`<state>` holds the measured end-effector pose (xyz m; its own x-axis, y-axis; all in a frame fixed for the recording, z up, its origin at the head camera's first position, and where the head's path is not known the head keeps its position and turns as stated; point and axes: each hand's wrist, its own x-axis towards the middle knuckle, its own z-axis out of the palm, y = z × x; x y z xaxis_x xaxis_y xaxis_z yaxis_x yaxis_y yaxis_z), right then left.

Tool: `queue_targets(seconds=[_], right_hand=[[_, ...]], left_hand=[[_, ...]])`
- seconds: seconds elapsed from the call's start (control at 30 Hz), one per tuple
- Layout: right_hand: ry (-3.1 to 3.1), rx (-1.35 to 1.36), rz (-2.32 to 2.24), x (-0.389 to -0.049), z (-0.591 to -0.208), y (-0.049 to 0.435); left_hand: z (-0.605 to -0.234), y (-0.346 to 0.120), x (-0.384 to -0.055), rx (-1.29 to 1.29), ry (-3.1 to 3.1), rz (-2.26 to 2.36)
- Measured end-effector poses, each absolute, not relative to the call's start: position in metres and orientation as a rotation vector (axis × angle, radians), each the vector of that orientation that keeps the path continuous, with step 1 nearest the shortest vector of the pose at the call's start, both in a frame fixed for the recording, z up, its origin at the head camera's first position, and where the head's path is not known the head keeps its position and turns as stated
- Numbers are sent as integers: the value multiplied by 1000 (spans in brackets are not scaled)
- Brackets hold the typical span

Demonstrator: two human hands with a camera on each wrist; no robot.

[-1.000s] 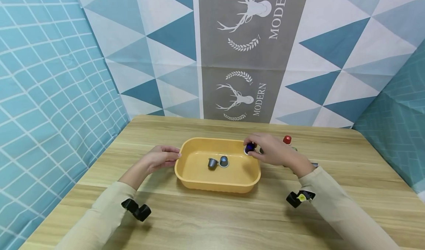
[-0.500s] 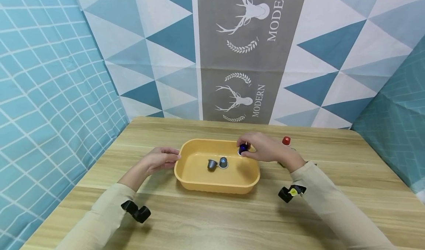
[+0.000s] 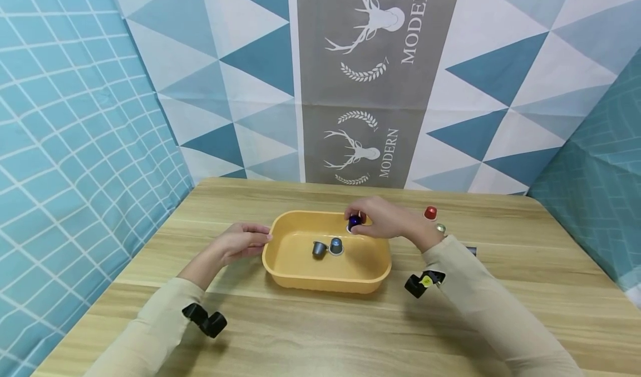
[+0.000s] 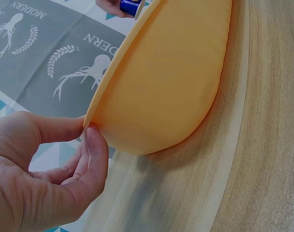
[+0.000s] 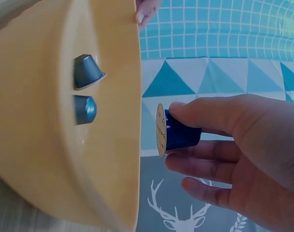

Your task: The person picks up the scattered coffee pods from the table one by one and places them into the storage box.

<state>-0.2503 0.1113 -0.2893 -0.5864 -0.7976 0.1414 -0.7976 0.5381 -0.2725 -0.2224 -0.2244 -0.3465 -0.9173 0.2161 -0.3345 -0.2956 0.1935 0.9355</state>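
Observation:
My right hand point(image 3: 378, 217) pinches a dark blue coffee capsule point(image 5: 181, 131) between thumb and fingers. In the head view it hovers over the right back part of a yellow plastic basin point(image 3: 325, 284), and the capsule's pale lid faces the basin in the right wrist view. My left hand point(image 4: 50, 169) pinches the basin's left rim with thumb and fingers. Inside the basin, a grey coffee capsule point(image 3: 319, 249) lies tipped over. Touching or close beside it, a grey-blue capsule point(image 3: 336, 246) stands on its lid.
Right of the basin on the wooden table point(image 3: 310, 332) stands a red capsule point(image 3: 430, 213). A greenish capsule point(image 3: 440, 228) and a grey one point(image 3: 472, 250) are partly hidden by the right arm. A patterned cloth point(image 3: 360, 88) hangs behind the table.
My right hand has carried the blue capsule leftward, from the basin's right back corner to further over the basin. The left hand stays at the rim.

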Motion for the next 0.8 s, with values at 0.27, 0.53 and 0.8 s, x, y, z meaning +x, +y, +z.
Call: queue_targets(seconds=[0.27,0.53,0.8], right_hand=[[-2759,1466,504,-255,-282,97],[-2763,1516,489,-260,-281,88],[-2757,1545,473,-263,-285,81]], left_hand=[[-344,-225,-222,-79,2097,1769],[-344,-225,-222,-69,2087,1776],[-347,-225,-221,-66,2084,1777]])
